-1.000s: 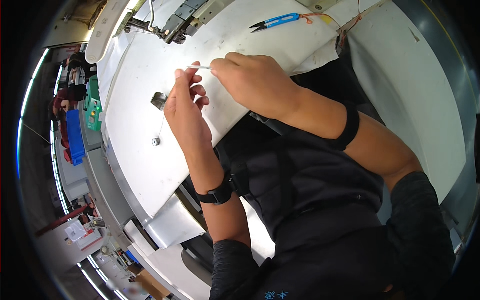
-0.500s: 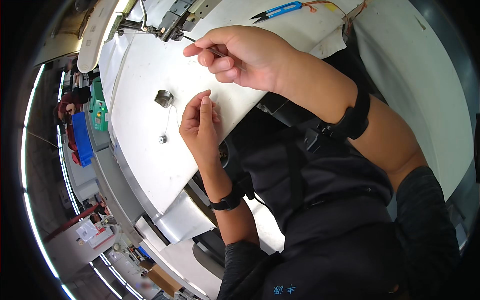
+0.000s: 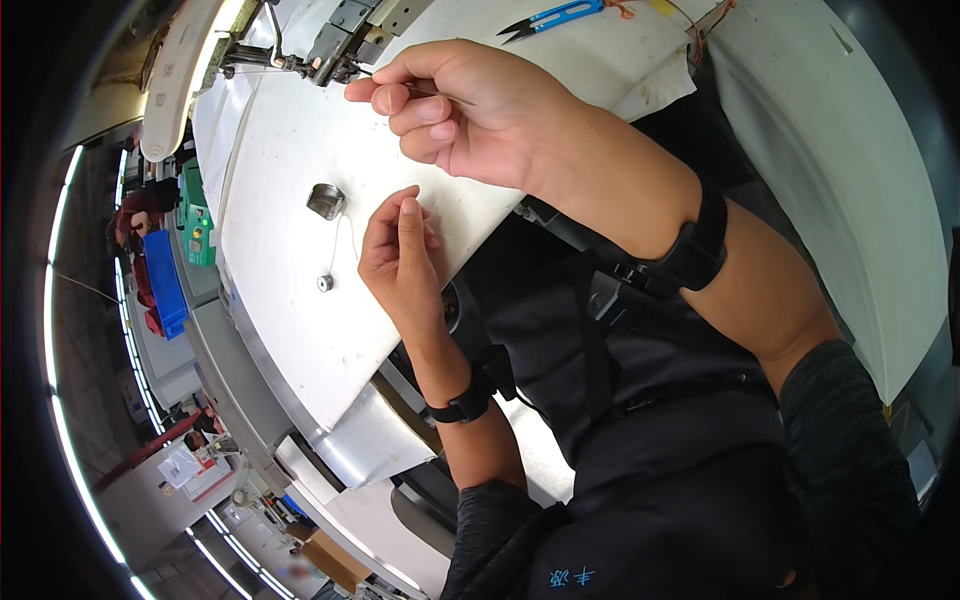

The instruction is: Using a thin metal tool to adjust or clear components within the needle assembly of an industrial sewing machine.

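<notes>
My right hand is raised over the table, its thumb and fingers closed on a slim metal tool whose exact kind I cannot make out. The tool's front end reaches the metal needle and presser parts of a sewing machine. Close to the table's near edge, my left hand stays loosely curled, with nothing visible in it. Just left of it lie a metal bobbin case and a small bobbin, with a pale thread looping between them.
Blue-handled thread snips lie at the far side of the white table, near orange cords. Beyond the table's left edge are a green box, a blue bin and people working at a distance.
My right hand has shifted slightly left and away from me, with the tool still in its fingers. The left hand, bobbin and bobbin case have stayed nearly in place.
</notes>
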### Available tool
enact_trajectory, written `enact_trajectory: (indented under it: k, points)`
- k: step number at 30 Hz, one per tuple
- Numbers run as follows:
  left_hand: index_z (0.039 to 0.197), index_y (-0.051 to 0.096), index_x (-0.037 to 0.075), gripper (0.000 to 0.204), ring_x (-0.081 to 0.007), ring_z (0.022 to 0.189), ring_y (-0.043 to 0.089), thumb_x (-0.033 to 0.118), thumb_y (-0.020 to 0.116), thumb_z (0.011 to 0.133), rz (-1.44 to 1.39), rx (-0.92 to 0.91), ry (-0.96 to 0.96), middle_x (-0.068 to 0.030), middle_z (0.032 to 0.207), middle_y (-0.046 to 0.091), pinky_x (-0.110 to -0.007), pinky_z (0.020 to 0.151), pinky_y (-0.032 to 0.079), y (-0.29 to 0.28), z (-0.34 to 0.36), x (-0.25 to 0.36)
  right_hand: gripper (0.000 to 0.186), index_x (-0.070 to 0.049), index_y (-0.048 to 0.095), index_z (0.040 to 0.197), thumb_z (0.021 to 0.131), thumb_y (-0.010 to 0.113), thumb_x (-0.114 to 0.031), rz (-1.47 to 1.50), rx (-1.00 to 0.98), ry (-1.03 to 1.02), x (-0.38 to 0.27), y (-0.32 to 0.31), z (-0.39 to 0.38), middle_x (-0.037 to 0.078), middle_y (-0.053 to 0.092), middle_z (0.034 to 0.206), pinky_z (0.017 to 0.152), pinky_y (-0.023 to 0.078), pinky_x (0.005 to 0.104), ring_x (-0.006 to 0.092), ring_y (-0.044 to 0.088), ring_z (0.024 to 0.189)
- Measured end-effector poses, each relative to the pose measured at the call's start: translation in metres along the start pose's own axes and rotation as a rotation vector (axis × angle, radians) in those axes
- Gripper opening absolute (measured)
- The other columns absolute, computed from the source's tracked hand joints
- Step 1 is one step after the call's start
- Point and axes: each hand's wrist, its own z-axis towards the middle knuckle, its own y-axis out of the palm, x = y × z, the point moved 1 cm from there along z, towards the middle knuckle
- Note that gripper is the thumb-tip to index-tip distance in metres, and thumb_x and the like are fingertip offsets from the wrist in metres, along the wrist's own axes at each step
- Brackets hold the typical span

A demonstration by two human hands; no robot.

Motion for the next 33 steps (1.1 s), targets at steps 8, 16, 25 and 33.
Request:
enact_trajectory:
  k: [8,16,25,33]
  points:
    - [0.111,0.069,-0.004,0.019,-0.0044,0.067,0.051,0.010,0.063,0.101,0.010,0.016,0.029,-0.0012,0.084,0.063,-0.018,0.062,0.041,0.002,0.000,0.000,0.029,0.011,0.052,0.118,0.094,0.056,-0.004,0.042,0.021,-0.005,0.007,-0.003,0.019,-0.003,0.051,0.066,0.045,0.032,0.0165,0.0015,0.040,0.050]
    - [0.111,0.070,-0.003,0.018,-0.0044,0.067,0.052,0.011,0.063,0.101,-0.006,0.019,0.024,-0.0014,0.083,0.064,-0.018,0.063,0.042,0.002,-0.001,-0.002,0.030,0.010,0.052,0.122,0.099,0.052,-0.009,-0.071,-0.071,0.054,-0.005,-0.018,0.023,-0.007,0.048,0.063,0.042,0.028,0.0172,0.0003,0.033,0.046]
    - [0.110,0.070,-0.002,0.018,-0.0043,0.066,0.051,0.012,0.063,0.101,0.038,0.033,0.050,-0.0009,0.082,0.064,-0.018,0.062,0.042,0.005,-0.001,-0.001,0.021,0.006,0.054,0.112,0.095,0.050,-0.006,-0.102,-0.144,0.083,-0.004,-0.029,0.016,-0.005,0.048,0.063,0.041,0.025,0.0181,0.0015,0.035,0.047]
    - [0.109,0.070,-0.002,0.017,-0.0041,0.065,0.050,0.012,0.063,0.101,0.044,0.037,0.061,-0.0002,0.079,0.063,-0.018,0.061,0.041,0.008,-0.002,-0.002,0.030,0.009,0.053,0.122,0.100,0.053,-0.011,-0.126,-0.100,0.087,-0.009,-0.027,0.032,-0.008,0.046,0.061,0.041,0.028,0.0166,0.0003,0.033,0.044]
